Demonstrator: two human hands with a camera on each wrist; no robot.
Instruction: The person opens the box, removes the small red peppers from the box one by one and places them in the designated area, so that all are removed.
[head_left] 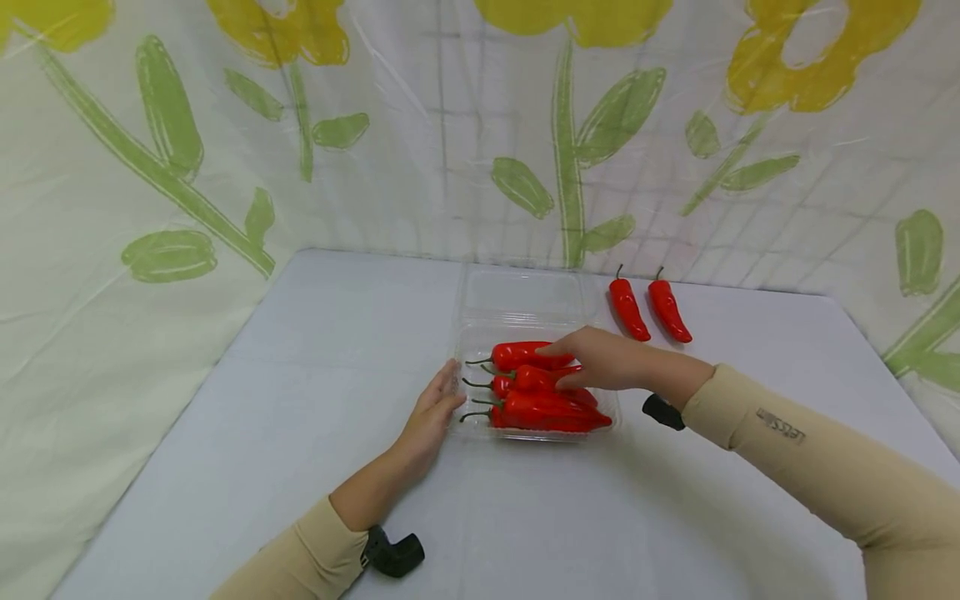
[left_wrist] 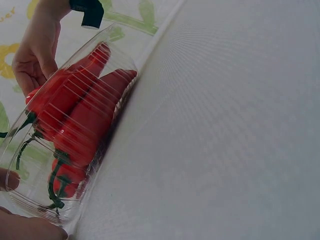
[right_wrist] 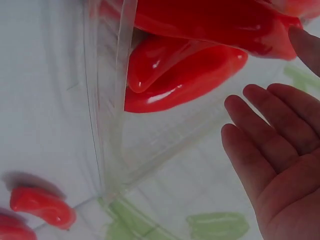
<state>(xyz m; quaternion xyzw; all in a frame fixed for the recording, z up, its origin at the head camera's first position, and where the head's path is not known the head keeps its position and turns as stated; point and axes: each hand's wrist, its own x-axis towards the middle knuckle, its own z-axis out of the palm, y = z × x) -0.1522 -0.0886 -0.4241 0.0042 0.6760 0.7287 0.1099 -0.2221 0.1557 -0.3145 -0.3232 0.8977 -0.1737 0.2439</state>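
Several red peppers (head_left: 551,410) with green stems lie in a clear plastic container (head_left: 542,436), stems toward its left end. My left hand (head_left: 432,410) rests against that end with extended fingers; in the left wrist view its thumb (left_wrist: 32,227) is at the container's near corner. Over the container's right part reaches my right hand (head_left: 596,357), fingertips at the far pepper (head_left: 517,356). The right wrist view shows the right hand (right_wrist: 280,150) with loosely straight fingers and nothing in its palm, the thumb overlapping a pepper (right_wrist: 220,22).
The container's clear lid (head_left: 522,293) is folded back behind it. Two more red peppers (head_left: 628,309) (head_left: 669,311) lie side by side on the white table (head_left: 300,400), right of the lid. A curtain (head_left: 420,167) with yellow flowers hangs behind the table's far edge.
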